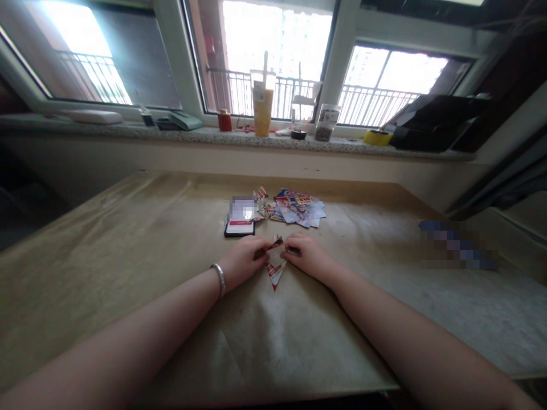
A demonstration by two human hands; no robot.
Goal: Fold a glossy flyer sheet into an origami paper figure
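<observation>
My left hand [243, 259] and my right hand [308, 255] meet at the middle of a table covered in brown paper [128, 273]. Both pinch a small piece of printed paper [276, 267], folded to a point that faces me. The left hand grips its left edge, the right hand its right edge. A silver bangle [219, 279] sits on my left wrist. Just beyond the hands lie a phone [240, 219], a few small folded paper pieces [261, 199] and a stack of colourful printed sheets [299, 208].
A stone window sill [128, 132] runs behind the table with a tall cup of orange drink [262, 102], a red tin [224, 121], a jar [325, 122], a yellow tape roll [378, 136] and a dark bag [436, 122]. A blurred blue object [457, 245] lies at the table's right.
</observation>
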